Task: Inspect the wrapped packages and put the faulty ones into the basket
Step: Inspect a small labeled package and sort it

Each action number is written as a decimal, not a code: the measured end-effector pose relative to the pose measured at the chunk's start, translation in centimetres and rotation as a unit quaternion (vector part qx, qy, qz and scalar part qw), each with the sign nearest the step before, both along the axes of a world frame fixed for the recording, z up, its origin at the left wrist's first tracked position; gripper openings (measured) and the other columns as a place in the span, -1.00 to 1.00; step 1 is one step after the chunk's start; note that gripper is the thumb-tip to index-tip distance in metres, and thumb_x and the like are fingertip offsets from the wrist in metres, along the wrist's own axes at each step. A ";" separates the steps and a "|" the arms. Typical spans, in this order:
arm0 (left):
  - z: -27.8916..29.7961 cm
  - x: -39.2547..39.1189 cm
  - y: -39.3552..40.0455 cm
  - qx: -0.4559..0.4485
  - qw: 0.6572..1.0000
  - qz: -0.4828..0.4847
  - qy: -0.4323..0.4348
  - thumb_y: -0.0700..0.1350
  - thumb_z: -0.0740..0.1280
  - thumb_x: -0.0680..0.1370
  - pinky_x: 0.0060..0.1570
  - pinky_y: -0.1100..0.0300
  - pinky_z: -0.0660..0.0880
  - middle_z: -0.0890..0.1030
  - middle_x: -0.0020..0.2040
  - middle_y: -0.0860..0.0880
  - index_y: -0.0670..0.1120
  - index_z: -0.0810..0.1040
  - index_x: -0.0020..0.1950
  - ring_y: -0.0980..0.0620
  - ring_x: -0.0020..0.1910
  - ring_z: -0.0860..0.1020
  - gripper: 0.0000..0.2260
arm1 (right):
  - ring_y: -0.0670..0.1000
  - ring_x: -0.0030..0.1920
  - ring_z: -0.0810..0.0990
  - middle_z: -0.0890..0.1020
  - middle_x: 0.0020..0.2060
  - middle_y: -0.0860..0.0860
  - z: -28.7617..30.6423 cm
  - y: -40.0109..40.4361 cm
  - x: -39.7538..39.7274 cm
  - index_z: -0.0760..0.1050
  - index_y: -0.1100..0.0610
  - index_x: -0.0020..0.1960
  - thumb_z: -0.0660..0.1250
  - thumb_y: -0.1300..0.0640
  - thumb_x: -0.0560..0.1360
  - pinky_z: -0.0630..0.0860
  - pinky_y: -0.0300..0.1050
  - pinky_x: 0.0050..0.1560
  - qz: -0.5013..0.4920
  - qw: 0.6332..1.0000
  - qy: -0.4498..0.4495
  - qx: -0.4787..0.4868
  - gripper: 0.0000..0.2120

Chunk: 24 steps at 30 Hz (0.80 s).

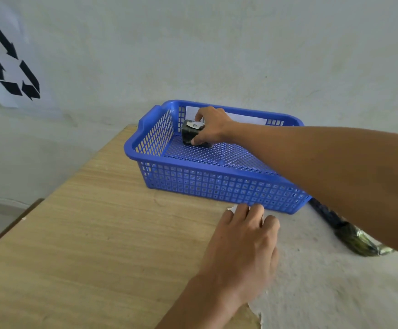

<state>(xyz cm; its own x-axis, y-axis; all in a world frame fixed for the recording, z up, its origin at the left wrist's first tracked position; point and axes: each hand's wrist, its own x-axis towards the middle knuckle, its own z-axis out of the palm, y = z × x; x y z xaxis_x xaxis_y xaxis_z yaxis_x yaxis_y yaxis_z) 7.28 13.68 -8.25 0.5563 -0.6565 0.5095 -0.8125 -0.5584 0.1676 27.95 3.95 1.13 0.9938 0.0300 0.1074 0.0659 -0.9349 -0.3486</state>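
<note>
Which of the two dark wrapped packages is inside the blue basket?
The small package with the white label, held by the right hand. The other, longer package lies on the table outside the basket, partly hidden under the right forearm.

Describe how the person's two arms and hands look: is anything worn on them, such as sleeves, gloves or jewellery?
Both are bare. The right hand and its forearm show no sleeve, glove, watch or ring in this view. The left hand is also bare, with no glove, ring or wristband visible, and its forearm is uncovered down to the picture's edge. No markings show on either arm.
</note>
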 end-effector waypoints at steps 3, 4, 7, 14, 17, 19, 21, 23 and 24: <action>-0.1 0.0 0.1 -0.002 1.000 0.001 0.004 -0.04 0.12 0.55 -0.15 0.06 0.46 0.44 -0.13 0.02 0.00 0.39 -0.14 0.00 -0.16 0.42 -0.88 | 0.16 0.38 0.40 0.44 0.40 0.15 0.5 -0.6 -0.9 0.33 0.19 0.47 0.57 -0.02 0.42 0.37 -0.07 0.13 0.022 1.000 0.011 -0.002 -0.25; -0.1 0.0 0.1 -0.002 1.000 -0.001 0.006 -0.04 0.13 0.55 -0.14 0.05 0.46 0.44 -0.12 0.02 0.00 0.39 -0.14 -0.01 -0.15 0.43 -0.88 | 0.15 0.39 0.39 0.42 0.42 0.14 1.0 -1.0 -1.5 0.33 0.18 0.48 0.55 -0.03 0.44 0.36 -0.07 0.14 0.027 1.000 0.014 -0.001 -0.27; -0.2 0.2 0.2 -0.002 1.000 -0.005 0.008 -0.03 0.16 0.56 -0.12 0.05 0.44 0.45 -0.10 0.03 0.01 0.40 -0.12 -0.02 -0.12 0.44 -0.90 | 0.13 0.40 0.41 0.43 0.42 0.13 2.7 -2.9 -4.3 0.39 0.14 0.45 0.50 -0.05 0.49 0.36 -0.08 0.18 0.035 0.999 0.000 0.001 -0.38; -0.4 0.4 0.1 -0.009 1.000 0.000 0.010 0.00 0.18 0.51 -0.15 0.00 0.51 0.48 -0.14 0.04 0.00 0.46 -0.16 -0.04 -0.14 0.49 -0.87 | -0.02 0.06 0.66 0.69 -0.04 -0.05 3.2 -11.3 -15.7 0.65 0.06 0.13 0.54 0.03 0.43 0.57 -0.10 0.14 -0.030 0.982 -0.167 0.083 -0.70; -0.2 0.4 0.1 -0.010 1.000 -0.007 0.021 0.00 0.18 0.50 -0.15 -0.03 0.52 0.49 -0.15 0.04 -0.01 0.48 -0.17 -0.04 -0.14 0.49 -0.85 | -0.21 -0.10 0.64 0.68 -0.12 -0.14 1.8 -14.5 -22.0 0.65 -0.02 0.00 0.53 0.13 0.45 0.60 -0.26 -0.04 -0.091 0.962 -0.220 0.135 -0.85; -0.1 0.3 0.1 -0.010 0.999 -0.009 0.029 0.02 0.17 0.51 -0.13 0.01 0.50 0.48 -0.14 0.06 0.00 0.49 -0.15 -0.01 -0.13 0.48 -0.84 | -0.27 -0.20 0.58 0.66 -0.17 -0.17 0.7 -15.6 -26.0 0.62 -0.07 -0.10 0.52 0.15 0.46 0.48 -0.45 -0.20 -0.133 0.952 -0.243 0.130 -0.86; 0.0 0.3 0.2 -0.010 0.999 -0.011 0.031 0.03 0.16 0.51 -0.12 0.02 0.50 0.49 -0.14 0.07 0.00 0.51 -0.14 -0.01 -0.12 0.48 -0.82 | -0.19 -0.20 0.60 0.65 -0.21 -0.19 -0.7 -16.5 -29.1 0.64 -0.06 -0.13 0.53 0.08 0.45 0.44 -0.41 -0.23 -0.169 0.954 -0.225 0.104 -0.91; 0.1 0.3 0.2 -0.012 0.999 -0.016 0.028 0.03 0.18 0.51 -0.13 -0.01 0.52 0.50 -0.14 0.06 -0.01 0.53 -0.13 -0.03 -0.13 0.50 -0.81 | -0.08 -0.09 0.62 0.66 -0.11 -0.15 -2.2 -16.8 -31.4 0.67 -0.04 0.02 0.51 -0.14 0.40 0.46 -0.20 -0.13 -0.191 0.969 -0.145 0.059 -0.74; 0.2 0.3 0.2 -0.013 0.999 -0.016 0.028 0.03 0.19 0.52 -0.14 -0.01 0.52 0.51 -0.15 0.06 -0.02 0.54 -0.13 -0.04 -0.14 0.51 -0.81 | -0.07 -0.02 0.60 0.66 -0.01 -0.13 -3.0 -17.0 -32.1 0.64 -0.06 0.13 0.49 -0.24 0.37 0.44 -0.13 -0.08 -0.197 0.975 -0.102 0.034 -0.58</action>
<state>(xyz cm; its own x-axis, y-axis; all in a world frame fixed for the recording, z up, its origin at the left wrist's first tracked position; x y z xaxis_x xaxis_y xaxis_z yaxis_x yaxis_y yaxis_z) 7.59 13.87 -8.07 0.5627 -0.6621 0.4950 -0.8193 -0.5264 0.2273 -4.20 -13.06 -1.88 0.8847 -0.3635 0.2920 -0.2195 -0.8772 -0.4271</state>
